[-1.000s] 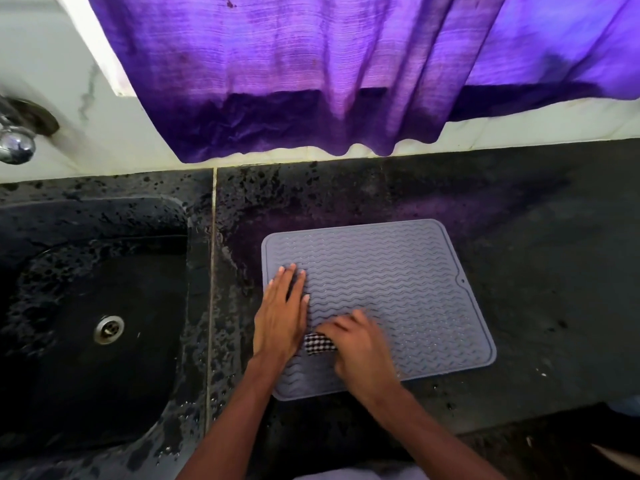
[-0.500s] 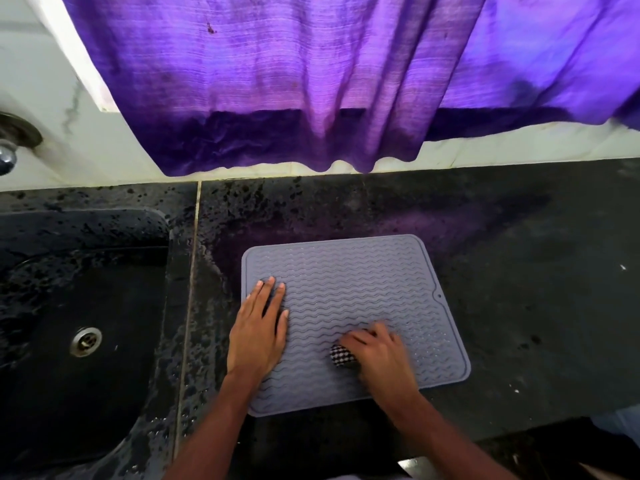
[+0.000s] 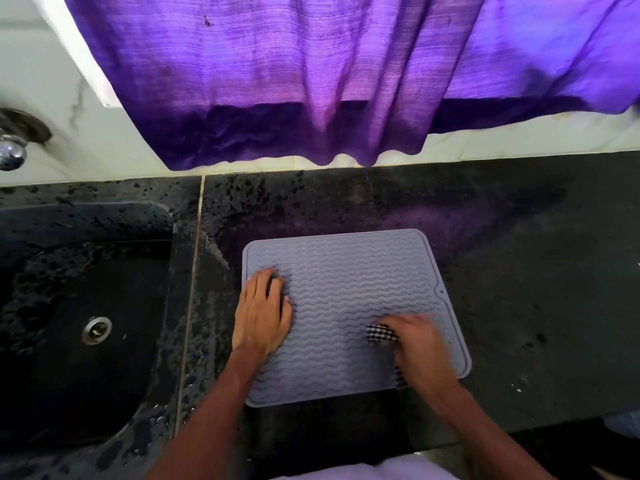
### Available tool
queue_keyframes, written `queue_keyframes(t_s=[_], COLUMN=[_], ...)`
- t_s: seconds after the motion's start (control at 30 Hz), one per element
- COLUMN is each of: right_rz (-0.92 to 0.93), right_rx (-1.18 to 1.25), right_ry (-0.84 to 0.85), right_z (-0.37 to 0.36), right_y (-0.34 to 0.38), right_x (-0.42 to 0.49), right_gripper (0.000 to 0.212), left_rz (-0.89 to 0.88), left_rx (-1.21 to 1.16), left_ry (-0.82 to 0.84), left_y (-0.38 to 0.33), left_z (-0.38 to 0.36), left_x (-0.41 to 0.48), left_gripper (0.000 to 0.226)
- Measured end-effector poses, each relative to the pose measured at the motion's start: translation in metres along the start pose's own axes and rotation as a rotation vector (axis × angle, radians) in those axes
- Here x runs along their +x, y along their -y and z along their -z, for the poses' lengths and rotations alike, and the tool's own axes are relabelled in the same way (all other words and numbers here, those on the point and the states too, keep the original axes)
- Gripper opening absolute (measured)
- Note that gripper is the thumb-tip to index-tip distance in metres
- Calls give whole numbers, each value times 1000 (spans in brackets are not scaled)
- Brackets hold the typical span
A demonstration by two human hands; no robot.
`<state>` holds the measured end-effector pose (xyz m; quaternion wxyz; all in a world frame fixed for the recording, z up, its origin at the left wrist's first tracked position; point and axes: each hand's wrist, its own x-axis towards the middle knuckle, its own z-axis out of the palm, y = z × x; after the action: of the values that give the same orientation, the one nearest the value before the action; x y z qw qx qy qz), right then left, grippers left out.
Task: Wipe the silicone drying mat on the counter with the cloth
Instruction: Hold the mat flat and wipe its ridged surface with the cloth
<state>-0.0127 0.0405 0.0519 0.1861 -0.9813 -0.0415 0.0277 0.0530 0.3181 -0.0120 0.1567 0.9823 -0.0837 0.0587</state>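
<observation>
Grey ribbed silicone drying mat lies flat on black speckled stone surface. Left hand, fingers straight, presses mat's left side. Right hand grips bunched black-and-white checked cloth on near-right area. Best: firm pinning, overlapping strokes along ridges.

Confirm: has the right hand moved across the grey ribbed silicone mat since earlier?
Yes. The right hand with the black-and-white checked cloth slid toward the right edge of the mat.
</observation>
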Motion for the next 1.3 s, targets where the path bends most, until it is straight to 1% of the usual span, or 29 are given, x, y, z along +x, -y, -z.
queue_keyframes(t_s=[0.1,0.17,0.2,0.27,0.37,0.5,0.6,0.77,0.87,0.93,1.03,1.1,1.17,1.23,1.3], right_rz=[165,264,309,355,357,299,223,53,-37,-80,-112,-53,47,148,244], right_rx=[126,120,77,-7,-30,-39,-71,-180,-177,-167,-115,-15,71,104,128], right_ry=[25,62,79,96,90,85,119,90,61,41,-29,-74,-65,-9,73], right_z=[-23,-41,-49,-58,-57,-43,-23,11,23,25,24,20,8,-9,-27], right_y=[47,78,89,101,91,51,15,-43,-69,-74,-63,-43,-14,19,48], right_x=[7,14,16,16,15,13,8,4,0,-2,-4,-5,-2,4,11], right_gripper=[37,29,24,20,21,30,53,55,59,59,54,56,56,55,48], left_rz=[-12,16,27,41,50,46,35,33,30,29,34,41,44,42,40], left_rx=[-29,-80,-98,-123,-133,-136,-139,-138,-128,-119,-98,-93,-89,-87,-95], left_ry=[11,24,31,38,45,34,2,-13,-15,-14,-9,-7,-3,1,3], left_y=[3,6,6,7,7,7,5,4,4,4,3,2,2,2,1], left_z=[-7,-10,-11,-11,-10,-9,-7,-6,-7,-8,-9,-9,-9,-8,-7], left_x=[0,0,0,0,0,0,-1,-2,-3,-2,-2,-1,-1,-1,-1], left_gripper=[43,49,51,55,56,51,48,47,46,47,48,49,51,50,50])
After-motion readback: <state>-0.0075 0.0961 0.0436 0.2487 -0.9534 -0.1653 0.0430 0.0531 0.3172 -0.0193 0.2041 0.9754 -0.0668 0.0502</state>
